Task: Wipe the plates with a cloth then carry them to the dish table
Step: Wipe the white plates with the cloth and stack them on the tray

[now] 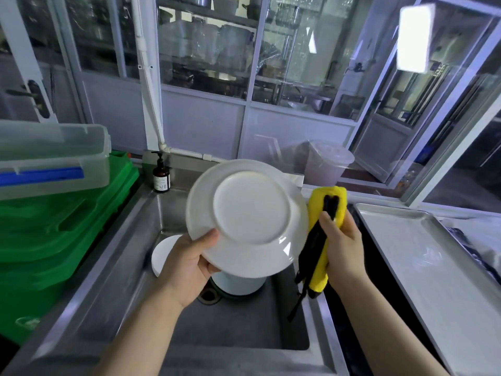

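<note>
- White plate [250, 217] is just left of the right hand [343, 248], underside facing the camera, tilted up over the sink [113, 267].
- Left hand [189, 267] pinches its lower-left rim, thumb on the underside.
- Right hand is clenched around a bunched yellow-and-black cloth [324, 237], long axis near vertical, beside the plate's right edge; contact unclear.
- Right hand is nearer the wiping face: likely a short sweep left.
- More plates [165, 253] lie in the sink below the left hand.
</note>
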Demonstrator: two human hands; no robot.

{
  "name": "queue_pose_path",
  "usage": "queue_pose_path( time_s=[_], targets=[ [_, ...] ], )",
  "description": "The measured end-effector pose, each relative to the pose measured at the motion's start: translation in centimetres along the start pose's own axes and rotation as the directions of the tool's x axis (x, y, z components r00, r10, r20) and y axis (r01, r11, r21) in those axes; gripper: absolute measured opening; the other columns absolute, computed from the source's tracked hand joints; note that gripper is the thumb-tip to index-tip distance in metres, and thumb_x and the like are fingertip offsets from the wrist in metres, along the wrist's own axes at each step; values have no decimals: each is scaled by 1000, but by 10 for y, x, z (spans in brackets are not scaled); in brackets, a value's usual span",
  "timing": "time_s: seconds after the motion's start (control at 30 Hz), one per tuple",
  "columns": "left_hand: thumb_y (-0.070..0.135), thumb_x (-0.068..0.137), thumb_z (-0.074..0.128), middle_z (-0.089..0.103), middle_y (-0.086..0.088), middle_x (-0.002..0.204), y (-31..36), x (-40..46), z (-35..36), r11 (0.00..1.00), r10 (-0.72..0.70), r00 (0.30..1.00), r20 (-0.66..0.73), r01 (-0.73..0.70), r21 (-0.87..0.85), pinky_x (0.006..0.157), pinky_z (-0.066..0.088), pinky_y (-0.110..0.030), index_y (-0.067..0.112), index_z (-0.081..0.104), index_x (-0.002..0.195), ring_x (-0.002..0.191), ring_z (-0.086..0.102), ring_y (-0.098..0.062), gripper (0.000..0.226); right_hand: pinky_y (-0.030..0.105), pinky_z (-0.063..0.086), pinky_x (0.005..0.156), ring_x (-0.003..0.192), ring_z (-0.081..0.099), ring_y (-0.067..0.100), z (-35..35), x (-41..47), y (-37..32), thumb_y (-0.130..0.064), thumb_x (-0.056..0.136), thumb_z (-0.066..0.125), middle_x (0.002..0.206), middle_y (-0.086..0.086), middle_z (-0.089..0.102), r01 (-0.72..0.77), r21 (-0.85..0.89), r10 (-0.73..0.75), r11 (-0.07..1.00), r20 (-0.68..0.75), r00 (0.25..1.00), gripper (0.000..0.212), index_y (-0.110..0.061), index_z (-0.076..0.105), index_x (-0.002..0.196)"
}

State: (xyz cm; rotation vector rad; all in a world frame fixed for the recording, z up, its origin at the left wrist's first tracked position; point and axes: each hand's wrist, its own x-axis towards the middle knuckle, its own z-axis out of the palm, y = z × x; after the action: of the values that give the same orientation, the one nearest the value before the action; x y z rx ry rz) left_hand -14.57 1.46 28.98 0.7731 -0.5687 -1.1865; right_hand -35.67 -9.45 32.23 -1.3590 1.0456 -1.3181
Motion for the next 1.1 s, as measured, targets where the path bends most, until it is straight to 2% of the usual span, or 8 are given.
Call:
queue_pose_path(
  time_s=[0.1, 0.17, 0.27, 0.57, 0.67, 0.83, 1.0, 1.1],
  targets=[
    [14, 77, 54, 76, 3, 90, 1, 0, 3, 995, 98, 995, -28, -99, -23, 59, 58, -28, 27, 80, 84, 85, 72, -11, 30, 9, 42, 84, 99, 57, -7, 8, -4, -7, -12, 88, 56, 106, -24, 65, 391, -309, -325, 867, 244, 914, 38, -44, 66, 105],
    [13, 77, 55, 76, 2, 93, -2, 1, 5, 988, 143, 988, -66, -146, -48, 59, 58, -29, 22, 79, 87, 87, 72, -12, 28, 22, 40, 98, 117, 52, 9, 12, -7, -1, -11, 83, 56, 130, -12, 55, 552, -455, -436, 699, 342, 833, 41, -23, 64, 122],
    [15, 77, 56, 75, 2, 96, -4, 3, 9, 978, 180, 975, -130, -191, -83, 60, 58, -29, 18, 70, 99, 89, 71, -12, 26, 38, 40, 99, 118, 49, 31, 23, -23, 6, -7, 80, 64, 137, 7, 48, 587, -543, -470, 601, 354, 809, 50, -13, 59, 129],
    [25, 78, 61, 72, -15, 108, -18, 9, 7, 984, 167, 956, -242, -178, -25, 68, 59, -34, 6, 64, 118, 95, 69, -27, 44, 33, 42, 95, 109, 53, 33, 48, -56, 7, -5, 83, 62, 141, 2, 49, 735, -441, -431, 515, 609, 666, 53, -23, 58, 132],
    [18, 78, 70, 73, -11, 106, -19, 10, 4, 980, 197, 959, -202, -198, 17, 66, 58, -34, 16, 73, 104, 95, 70, -24, 27, 35, 45, 97, 114, 53, 29, 43, -45, 10, 5, 82, 61, 136, 3, 50, 677, -420, -389, 605, 585, 711, 54, -19, 59, 130],
    [33, 72, 71, 74, -3, 104, -16, -3, -3, 946, 218, 974, -61, -195, 260, 77, 56, -44, 36, 75, 97, 103, 69, -22, 26, 0, 28, 89, 108, 45, 5, 34, -16, 14, 8, 83, 59, 110, -10, 54, 449, -502, -333, 739, 306, 892, 35, -12, 68, 110],
    [42, 72, 68, 72, -8, 79, -17, -15, -6, 821, 187, 980, 67, -194, 537, 65, 51, -23, 7, 73, 78, 77, 67, -16, 35, 18, 30, 70, 100, 54, 24, 28, 27, 2, -4, 89, 56, 96, 3, 57, 296, -579, -224, 760, 194, 955, 16, -13, 65, 96],
    [59, 66, 59, 44, -7, 65, -18, -16, -7, 698, 155, 981, 114, -190, 690, 59, 31, -31, 6, 53, 69, 64, 41, -17, 53, 18, 29, 66, 96, 54, 23, 32, 38, -19, -4, 90, 53, 102, 4, 58, 345, -600, -262, 722, 226, 938, 19, -15, 63, 102]
  ],
)
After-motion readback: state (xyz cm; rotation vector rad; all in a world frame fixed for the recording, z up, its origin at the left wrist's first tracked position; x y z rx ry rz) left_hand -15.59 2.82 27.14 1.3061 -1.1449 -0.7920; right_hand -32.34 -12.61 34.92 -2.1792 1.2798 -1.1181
